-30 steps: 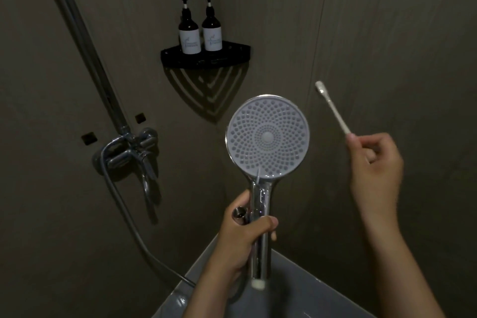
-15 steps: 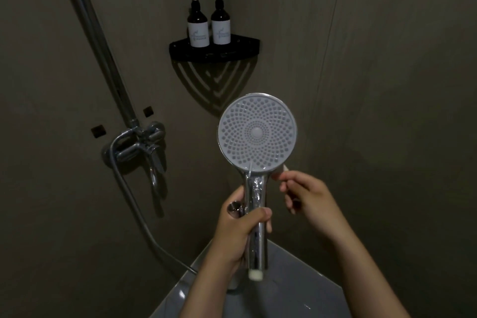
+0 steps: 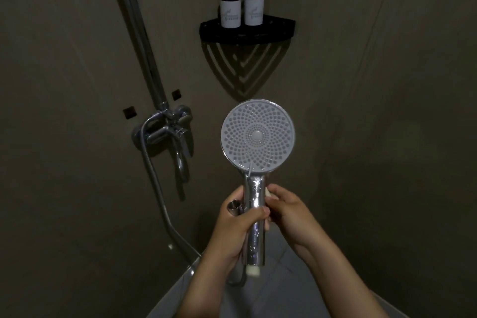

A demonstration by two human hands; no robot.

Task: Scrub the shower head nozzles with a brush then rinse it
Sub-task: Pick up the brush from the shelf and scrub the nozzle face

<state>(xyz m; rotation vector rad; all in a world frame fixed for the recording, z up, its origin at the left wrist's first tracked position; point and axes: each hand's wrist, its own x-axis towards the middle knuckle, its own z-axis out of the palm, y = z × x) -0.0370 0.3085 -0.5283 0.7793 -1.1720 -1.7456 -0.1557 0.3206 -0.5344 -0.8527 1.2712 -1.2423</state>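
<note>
Most of the brush (image 3: 268, 192) was hidden: we made out only a pale stub pinched in our curled right hand (image 3: 290, 212). Our left hand (image 3: 238, 224) gripped the chrome handle (image 3: 255, 240), holding the shower head (image 3: 257, 135) upright, nozzles facing us. Behind stood two pump bottles (image 3: 230, 8) on a black corner shelf (image 3: 278, 33). The mixer tap (image 3: 167, 128) and hose (image 3: 157, 183) were on the left.

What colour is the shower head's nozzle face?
Pale grey nozzle face, dotted in rings; head view.
</note>
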